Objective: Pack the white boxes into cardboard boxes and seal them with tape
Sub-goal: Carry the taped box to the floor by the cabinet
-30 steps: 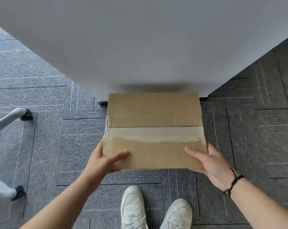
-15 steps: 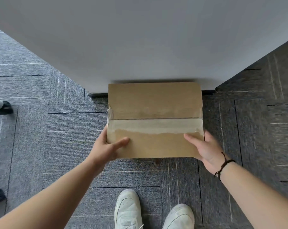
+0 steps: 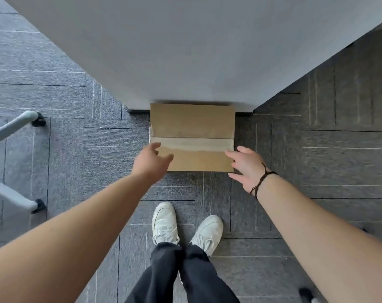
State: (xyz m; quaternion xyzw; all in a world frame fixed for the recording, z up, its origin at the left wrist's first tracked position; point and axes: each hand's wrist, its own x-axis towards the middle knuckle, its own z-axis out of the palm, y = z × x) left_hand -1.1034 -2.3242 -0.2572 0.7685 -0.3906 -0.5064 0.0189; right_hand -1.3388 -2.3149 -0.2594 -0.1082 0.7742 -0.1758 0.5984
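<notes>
A closed cardboard box lies on the grey carpet against the foot of a white wall, with a band of clear tape across its top seam. My left hand hovers over the box's near left corner with fingers spread and holds nothing. My right hand, with a dark cord bracelet on the wrist, is just off the near right corner, fingers apart and empty. No white boxes are in sight.
The white wall fills the upper view, right behind the box. A chair base with pale legs and black casters stands at the left. My white shoes are on the carpet just short of the box.
Both hands gripped the box's near corners and carried it down toward the wall. Now the box rests on the floor and both hands have let go and pulled back slightly.
</notes>
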